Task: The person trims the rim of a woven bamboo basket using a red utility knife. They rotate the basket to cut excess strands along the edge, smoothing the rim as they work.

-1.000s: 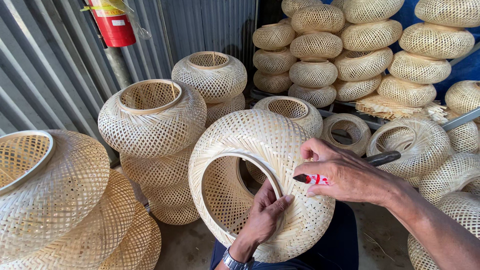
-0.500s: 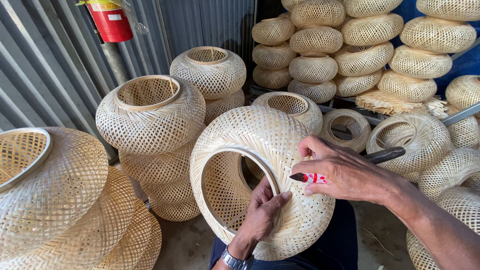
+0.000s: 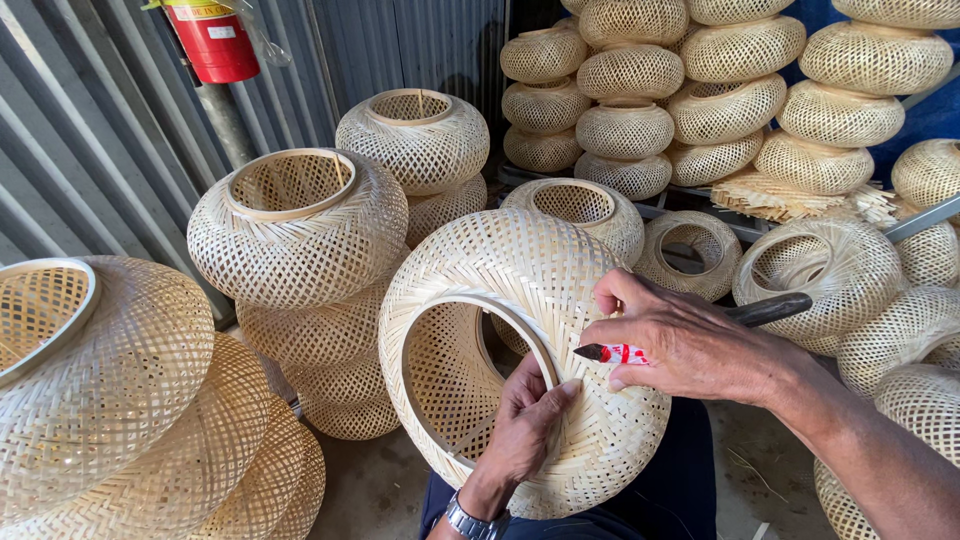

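A round woven bamboo lampshade (image 3: 500,270) rests on my lap, its ringed opening facing left. My left hand (image 3: 528,425) grips the shade's rim from below, thumb on the outside weave, a watch on the wrist. My right hand (image 3: 690,345) is closed on a knife with a dark handle (image 3: 770,310); the short blade tip (image 3: 592,352) with a red and white wrap touches the weave just beside the rim.
Stacks of similar woven shades stand left (image 3: 295,240), behind (image 3: 415,140) and right (image 3: 830,265), with more piled on a shelf at the back (image 3: 740,50). A red fire extinguisher (image 3: 212,40) hangs on the corrugated metal wall. Bare concrete floor shows below.
The view has shifted slightly. My right hand with the knife has stayed at the rim, and my left hand keeps its grip.
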